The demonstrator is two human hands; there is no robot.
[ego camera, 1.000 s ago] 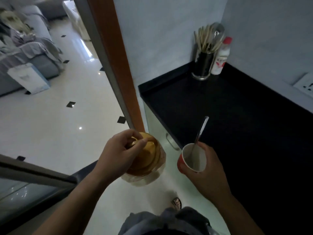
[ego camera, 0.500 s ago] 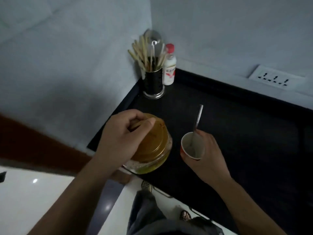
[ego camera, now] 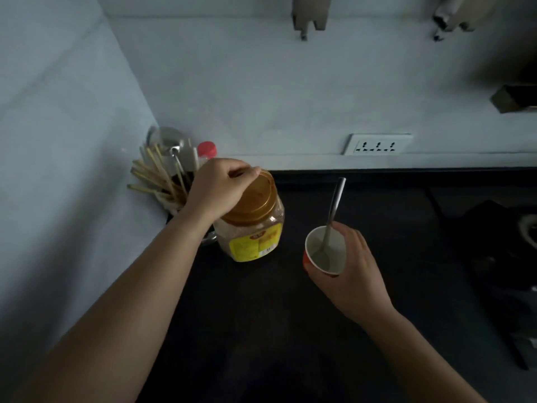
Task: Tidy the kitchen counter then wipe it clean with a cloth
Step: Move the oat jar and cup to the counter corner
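A clear plastic jar [ego camera: 255,237] with a gold lid and a yellow label is at the back left of the black counter [ego camera: 261,330], close to the corner. My left hand [ego camera: 219,189] grips its lid from above. Whether the jar's base touches the counter I cannot tell. To the right, my right hand [ego camera: 353,271] holds a red paper cup [ego camera: 325,254], white inside, above the counter. A metal spoon [ego camera: 334,210] stands in the cup, its handle leaning toward the wall.
In the corner behind the jar stands a holder of chopsticks and utensils [ego camera: 162,178] and a red-capped bottle [ego camera: 207,149]. A wall socket [ego camera: 377,144] sits above the counter's back edge. A gas stove [ego camera: 499,245] fills the right side.
Both hands have travelled from the doorway side over the counter. The jar has gone toward the corner, next to the utensil holder, and the cup has come with the right hand.
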